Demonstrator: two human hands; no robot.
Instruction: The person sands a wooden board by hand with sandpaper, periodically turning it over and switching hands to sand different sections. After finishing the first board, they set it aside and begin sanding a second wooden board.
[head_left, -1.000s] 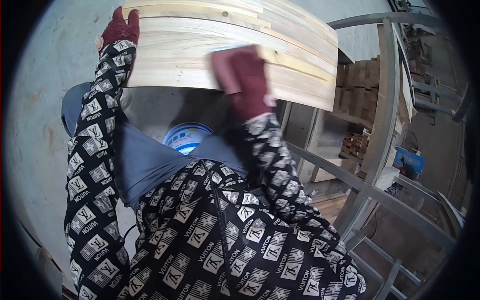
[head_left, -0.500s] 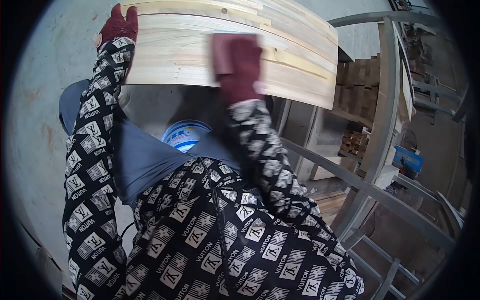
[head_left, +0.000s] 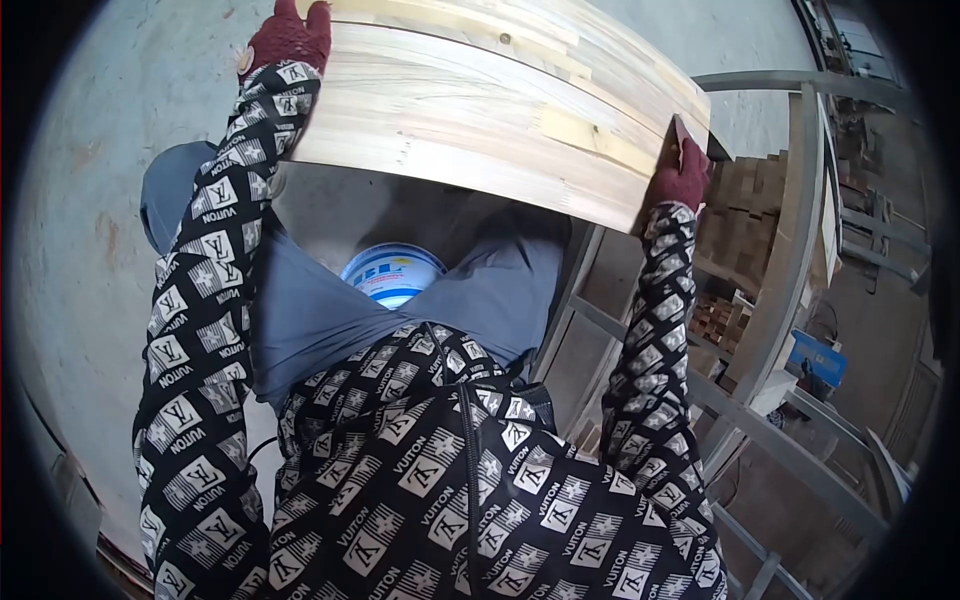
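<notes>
Panel: the wooden panel is a flat rectangle of pale strips glued edge to edge. You can see the finger joints, a smooth grain and one small knot near the far edge. It's held tilted over the person's knees, right above the bucket.
Left hand: the left hand is in a dark red knit glove, clamped on the panel's left end with the fingers reaching up past the far edge.
Right hand: the right hand has the same red glove and is closed round the panel's right end. A thin flat bit sticks up above the glove, but I can't tell what it is.
Bucket: the round bucket sits between the legs, white top with blue print. I can't see what's inside.
Clothes: black jacket sleeves with a white monogram pattern, plain blue-grey trousers.
Rack: a grey metal frame of square tube stands off to the right, with stacked wood blocks behind it.
Floor: the concrete floor is mottled grey and rough-looking.
</notes>
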